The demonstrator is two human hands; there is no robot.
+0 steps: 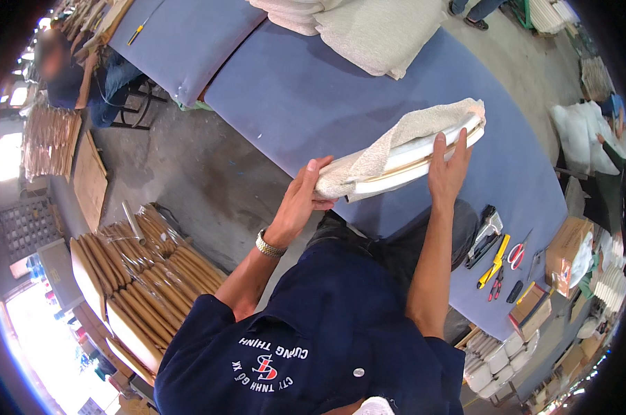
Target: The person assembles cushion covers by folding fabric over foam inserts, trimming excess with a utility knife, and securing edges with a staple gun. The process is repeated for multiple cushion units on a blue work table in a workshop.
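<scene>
Between my two hands, above the blue padded table, is a curved, flat panel partly covered in beige woven fabric, with white layers and a thin brown strip showing along its near edge. My left hand grips its left end, the thumb over the fabric. On the right part, my right hand holds the near edge, thumb and fingers reaching up over the white layers. The panel's underside is hidden, and its exact kind cannot be told. Beyond it lies a stack of beige fabric pieces.
To the right on the table lie a staple gun, a yellow cutter, red-handled scissors and pliers. A small open box sits by the edge. Wrapped brown panels stand at lower left. A person sits at far left.
</scene>
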